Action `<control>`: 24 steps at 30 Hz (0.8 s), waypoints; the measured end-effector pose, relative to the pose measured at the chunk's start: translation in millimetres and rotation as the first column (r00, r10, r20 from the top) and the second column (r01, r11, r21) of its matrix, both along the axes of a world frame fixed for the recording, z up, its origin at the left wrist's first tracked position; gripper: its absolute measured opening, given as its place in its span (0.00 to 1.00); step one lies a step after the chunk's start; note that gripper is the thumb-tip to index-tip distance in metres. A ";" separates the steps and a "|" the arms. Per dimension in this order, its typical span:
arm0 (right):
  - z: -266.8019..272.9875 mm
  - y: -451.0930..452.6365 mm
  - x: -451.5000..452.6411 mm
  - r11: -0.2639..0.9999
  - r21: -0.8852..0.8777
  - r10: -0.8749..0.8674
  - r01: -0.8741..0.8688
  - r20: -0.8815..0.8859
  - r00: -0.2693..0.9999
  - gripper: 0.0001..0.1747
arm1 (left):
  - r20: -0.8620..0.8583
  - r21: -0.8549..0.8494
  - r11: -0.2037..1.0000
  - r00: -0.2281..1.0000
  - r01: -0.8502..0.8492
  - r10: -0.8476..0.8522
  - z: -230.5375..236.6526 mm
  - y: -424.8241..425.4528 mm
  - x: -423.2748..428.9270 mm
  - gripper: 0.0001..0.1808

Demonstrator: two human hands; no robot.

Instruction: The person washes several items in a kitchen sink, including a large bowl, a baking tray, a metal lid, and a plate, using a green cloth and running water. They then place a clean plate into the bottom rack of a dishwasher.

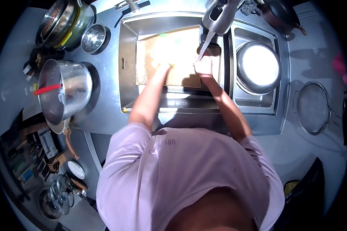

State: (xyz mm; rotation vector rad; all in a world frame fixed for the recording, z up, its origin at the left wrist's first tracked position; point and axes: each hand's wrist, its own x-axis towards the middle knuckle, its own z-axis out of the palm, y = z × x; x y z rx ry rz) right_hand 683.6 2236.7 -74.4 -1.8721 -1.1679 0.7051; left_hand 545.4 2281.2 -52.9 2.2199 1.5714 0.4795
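A tan rectangular board (150, 78) lies tilted in the large stainless steel sink basin (127, 95), much of its face bleached by glare. My left hand (162, 67) is over the middle of the board, and the glare hides its fingers and anything in them. At the board's right edge is my right hand (204, 65), its fingers washed out too, so its grip is unclear. A stream of water (207, 43) runs from the metal faucet head (219, 16) onto the area by my right hand.
An upturned metal bowl (258, 68) sits in the smaller right basin (240, 101). Left of the sink stand a large steel pot (78, 89) with a red-handled utensil (47, 89), a small metal bowl (93, 39) and stacked bowls (84, 17). A round mesh strainer (313, 106) lies at right.
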 end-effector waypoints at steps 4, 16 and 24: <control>5.1 10.1 -6.7 0.989 -0.124 0.072 -0.082 -0.077 0.994 0.30 | 0.013 0.050 0.994 0.995 -0.095 0.095 -35.4 1.5 -1.6 0.16; 30.5 -18.8 -10.8 0.997 0.075 -0.028 0.032 -0.043 0.999 0.21 | -0.062 -0.049 0.980 0.980 -0.193 0.190 -43.0 39.3 -54.3 0.14; 12.9 -21.0 4.9 0.910 0.409 0.155 -0.069 -0.182 0.971 0.21 | 0.283 -0.035 0.963 0.927 0.266 -0.246 -23.9 -37.1 42.1 0.14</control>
